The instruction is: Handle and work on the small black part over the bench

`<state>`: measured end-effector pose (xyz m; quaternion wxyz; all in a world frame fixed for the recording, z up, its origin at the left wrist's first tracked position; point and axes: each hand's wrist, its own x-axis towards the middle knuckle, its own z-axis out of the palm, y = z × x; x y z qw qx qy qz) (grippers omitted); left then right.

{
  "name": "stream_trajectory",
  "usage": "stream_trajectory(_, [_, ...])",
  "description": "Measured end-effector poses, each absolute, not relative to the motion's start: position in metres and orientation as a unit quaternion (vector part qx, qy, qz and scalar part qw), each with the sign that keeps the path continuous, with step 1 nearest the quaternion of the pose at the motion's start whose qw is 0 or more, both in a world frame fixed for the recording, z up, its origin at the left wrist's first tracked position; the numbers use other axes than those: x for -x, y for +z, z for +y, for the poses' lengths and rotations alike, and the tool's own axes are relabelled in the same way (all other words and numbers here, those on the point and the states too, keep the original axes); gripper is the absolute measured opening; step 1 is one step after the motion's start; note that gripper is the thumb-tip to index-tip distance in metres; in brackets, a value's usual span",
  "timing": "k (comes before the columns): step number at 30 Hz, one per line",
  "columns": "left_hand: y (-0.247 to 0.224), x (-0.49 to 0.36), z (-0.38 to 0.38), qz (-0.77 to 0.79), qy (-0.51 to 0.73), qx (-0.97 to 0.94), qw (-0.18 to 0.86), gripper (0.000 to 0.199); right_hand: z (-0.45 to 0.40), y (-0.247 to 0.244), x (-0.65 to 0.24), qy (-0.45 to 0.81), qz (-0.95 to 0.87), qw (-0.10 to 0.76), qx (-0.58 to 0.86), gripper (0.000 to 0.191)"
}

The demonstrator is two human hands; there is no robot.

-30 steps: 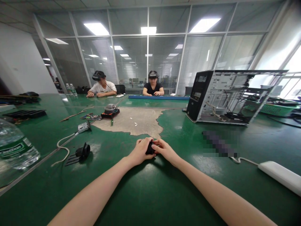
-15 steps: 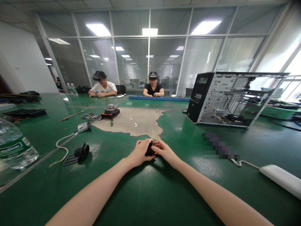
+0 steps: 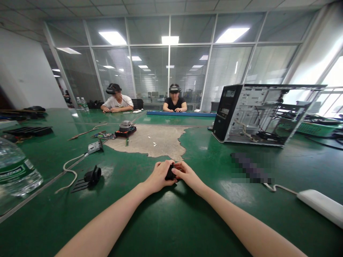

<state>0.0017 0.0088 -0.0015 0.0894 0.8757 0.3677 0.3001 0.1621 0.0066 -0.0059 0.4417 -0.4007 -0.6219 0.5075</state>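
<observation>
A small black object (image 3: 169, 173) is held between my two hands above the green table (image 3: 166, 221), near the front edge of a bare grey-brown patch (image 3: 160, 142). My left hand (image 3: 160, 175) wraps round its left side, with the fingers over the top. From the right, my right hand (image 3: 186, 174) pinches it with thumb and fingertips. Much of the object is hidden by my fingers, so its exact shape cannot be made out.
An open computer case (image 3: 252, 114) stands at the right, near a white power strip (image 3: 320, 205). Left are a water bottle (image 3: 17, 171), a black part with prongs (image 3: 92, 175), a metal bracket (image 3: 95, 146) and a cooler (image 3: 126, 128). Two people sit opposite.
The view has tilted slightly upward. Both my hands stay closed round the black object, with the right thumb shifted slightly on it. The person at the far left has raised a hand slightly.
</observation>
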Motion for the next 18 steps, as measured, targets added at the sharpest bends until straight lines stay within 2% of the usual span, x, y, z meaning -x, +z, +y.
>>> stream_trajectory(6, [-0.003, -0.003, 0.010, 0.371, 0.295, -0.876, 0.090, 0.055, 0.002, 0.003, -0.165, 0.547, -0.619, 0.433, 0.360, 0.035])
stream_trajectory(11, [-0.003, -0.003, 0.010, 0.368, 0.299, -0.877, 0.085, 0.055, 0.006, -0.005, -0.163, 0.516, -0.619, 0.455, 0.379, 0.027])
stream_trajectory(18, [-0.001, -0.002, 0.009, 0.368, 0.294, -0.877, 0.093, 0.055, 0.007, -0.003, -0.165, 0.525, -0.625, 0.429, 0.386, 0.027])
